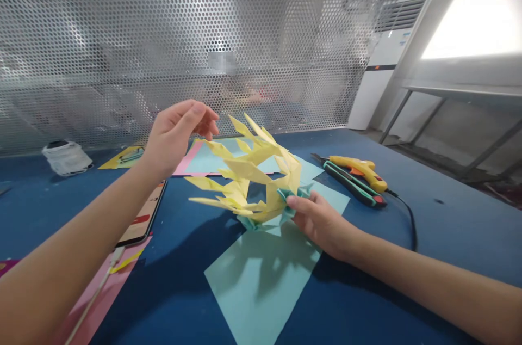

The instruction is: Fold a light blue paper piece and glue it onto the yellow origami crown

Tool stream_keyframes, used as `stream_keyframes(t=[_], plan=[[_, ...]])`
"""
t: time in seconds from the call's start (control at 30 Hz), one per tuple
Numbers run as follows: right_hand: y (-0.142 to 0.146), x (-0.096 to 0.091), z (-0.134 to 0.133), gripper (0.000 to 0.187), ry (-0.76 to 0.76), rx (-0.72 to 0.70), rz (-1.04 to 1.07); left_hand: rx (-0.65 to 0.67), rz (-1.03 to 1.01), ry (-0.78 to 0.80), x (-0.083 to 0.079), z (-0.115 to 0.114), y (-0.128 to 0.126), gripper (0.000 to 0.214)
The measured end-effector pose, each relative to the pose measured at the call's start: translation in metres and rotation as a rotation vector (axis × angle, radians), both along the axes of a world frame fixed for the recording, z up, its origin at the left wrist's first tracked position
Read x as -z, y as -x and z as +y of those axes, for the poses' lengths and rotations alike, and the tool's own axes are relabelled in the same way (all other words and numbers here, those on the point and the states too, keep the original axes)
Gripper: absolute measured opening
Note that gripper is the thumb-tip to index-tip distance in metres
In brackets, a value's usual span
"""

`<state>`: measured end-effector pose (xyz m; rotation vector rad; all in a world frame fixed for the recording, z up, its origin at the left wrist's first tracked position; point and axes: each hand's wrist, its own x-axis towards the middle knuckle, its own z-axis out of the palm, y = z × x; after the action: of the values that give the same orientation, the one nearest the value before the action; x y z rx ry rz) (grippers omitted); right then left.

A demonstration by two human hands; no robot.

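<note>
A yellow folded-paper crown (253, 165), with long pointed tips and teal paper pieces (289, 203) on its band, is held tilted over the table, its points toward the left. Thumb and fingers of my right hand (322, 222) pinch the band at a teal piece; the fingertips behind it are hidden. My left hand (179, 130) is raised to the left of the crown's upper tips, apart from it. Its fingers are loosely bent, with nothing seen in them. Beneath the crown lies a teal paper sheet (265, 274), with its shadow across it.
On the blue table (171, 290), a yellow glue gun (361, 168) with a black cord and green-handled pliers (348, 184) lie right. A phone (142, 220) on a charging cable, pink paper (110, 290) and a white-wrapped bundle (67, 158) are left. A perforated metal panel (163, 35) stands behind.
</note>
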<state>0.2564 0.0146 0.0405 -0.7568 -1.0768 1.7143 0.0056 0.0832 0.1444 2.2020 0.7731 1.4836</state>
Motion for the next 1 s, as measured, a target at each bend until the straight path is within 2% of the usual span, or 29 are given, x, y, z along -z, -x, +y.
stream_keyframes(t=[0.1, 0.2, 0.5, 0.77, 1.0], plan=[[0.001, -0.001, 0.003, 0.033, 0.045, 0.06, 0.043, -0.06, -0.011, 0.006, 0.01, 0.02, 0.017, 0.024], [0.0, 0.0, 0.005, 0.035, 0.09, 0.089, 0.054, -0.117, -0.02, 0.017, 0.016, 0.031, 0.027, 0.024], [-0.003, 0.0, 0.0, 0.029, 0.147, 0.029, 0.038, -0.201, -0.021, 0.098, 0.015, 0.016, 0.017, 0.026], [-0.001, -0.002, 0.0, 0.031, 0.111, 0.01, 0.041, -0.172, -0.008, 0.117, 0.024, 0.029, 0.02, 0.024], [-0.003, -0.002, 0.0, 0.032, -0.002, -0.052, 0.043, -0.226, -0.109, 0.021, 0.01, 0.032, 0.034, 0.025]])
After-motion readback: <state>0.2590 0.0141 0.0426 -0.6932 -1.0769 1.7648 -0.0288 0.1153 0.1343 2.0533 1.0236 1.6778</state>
